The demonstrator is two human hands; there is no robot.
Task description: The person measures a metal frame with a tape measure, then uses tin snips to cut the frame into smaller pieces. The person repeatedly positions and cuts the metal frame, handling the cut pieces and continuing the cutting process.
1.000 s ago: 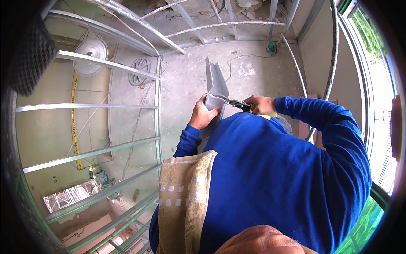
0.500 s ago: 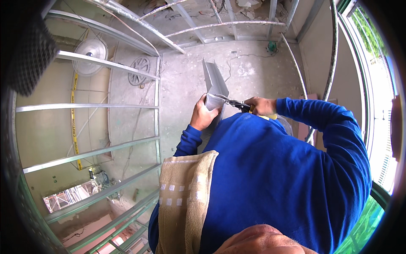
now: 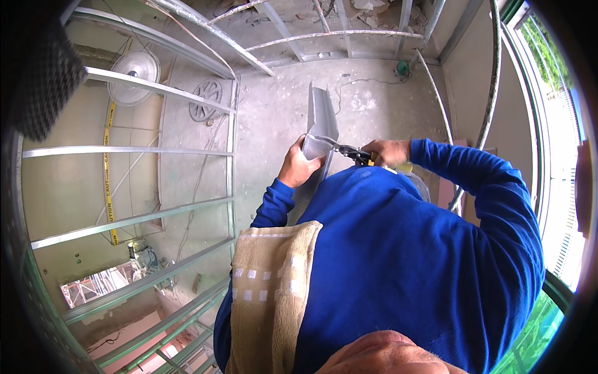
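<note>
The left hand (image 3: 303,167) grips a long grey sheet-metal channel (image 3: 324,115), a piece of light steel stud, with fingers wrapped around its lower part so that the strip stands nearly upright in front of the chest, its far end pointing away over the concrete floor (image 3: 280,118). The right hand (image 3: 386,151) is closed around the yellow-and-black handles of a pair of tin snips (image 3: 352,153), and the blades of the snips reach leftward into the edge of the channel, just above the left hand's thumb. The two hands are near each other, with only the snips and the metal strip between them. Both arms wear the sleeves of a bright blue sweatshirt (image 3: 411,262), which fills the lower right of the view.

A beige woven towel (image 3: 271,293) with small pale squares hangs over the person's left shoulder, lying against the blue fabric. To the left stands a metal stud wall frame (image 3: 156,153), its horizontal rails bending with the lens, and a strip of yellow caution tape (image 3: 107,181) runs down behind it. Two round fan-like discs sit beyond the frame, a white one (image 3: 133,76) high on the left and a grey one (image 3: 205,100) leaning on the floor nearby. More steel framing (image 3: 336,34) crosses the top of the view, and a window (image 3: 554,124) with green foliage outside lines the right edge.
</note>
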